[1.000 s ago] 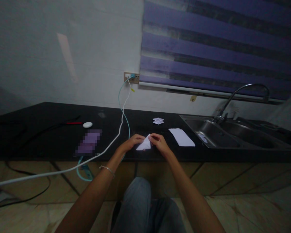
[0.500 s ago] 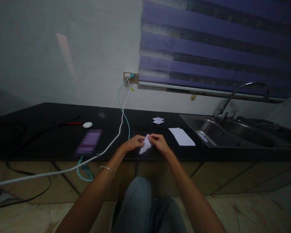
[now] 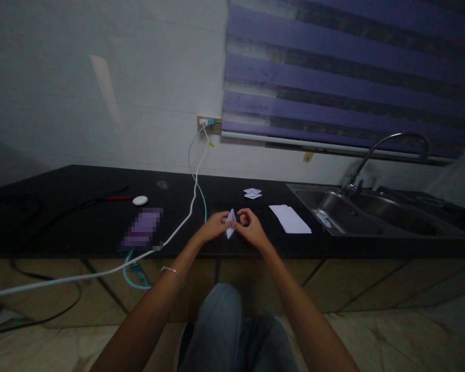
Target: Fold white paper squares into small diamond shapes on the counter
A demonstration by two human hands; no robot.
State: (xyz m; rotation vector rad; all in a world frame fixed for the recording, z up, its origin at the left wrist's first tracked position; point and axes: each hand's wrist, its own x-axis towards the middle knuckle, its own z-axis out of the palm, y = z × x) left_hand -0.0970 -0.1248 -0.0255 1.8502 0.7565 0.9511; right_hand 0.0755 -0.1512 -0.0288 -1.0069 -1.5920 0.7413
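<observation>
A small piece of folded white paper [image 3: 231,230], pointed at top and bottom, is held upright between my two hands above the black countertop [image 3: 178,243]. My left hand [image 3: 214,226] pinches its left side, thumb towards me. My right hand [image 3: 251,228] presses thumb and finger on its right edge, with the other fingers curled. Just beyond my hands lie two folded paper pieces [image 3: 252,193], close together. To the right of my right hand rests a stack of white paper sheets [image 3: 290,219].
A steel sink [image 3: 306,199] with a curved faucet [image 3: 395,135] is at the right. On the left lie a blurred-out purple rectangle [image 3: 142,228], a white round object [image 3: 140,200] and a red stick-like item [image 3: 118,198]. A white cable [image 3: 182,223] crosses the counter from the wall outlet [image 3: 217,125].
The folded paper has turned from a slanted triangle to a narrow upright diamond. My right hand has shifted its grip lower, its fingers curling above. The other things have stayed put.
</observation>
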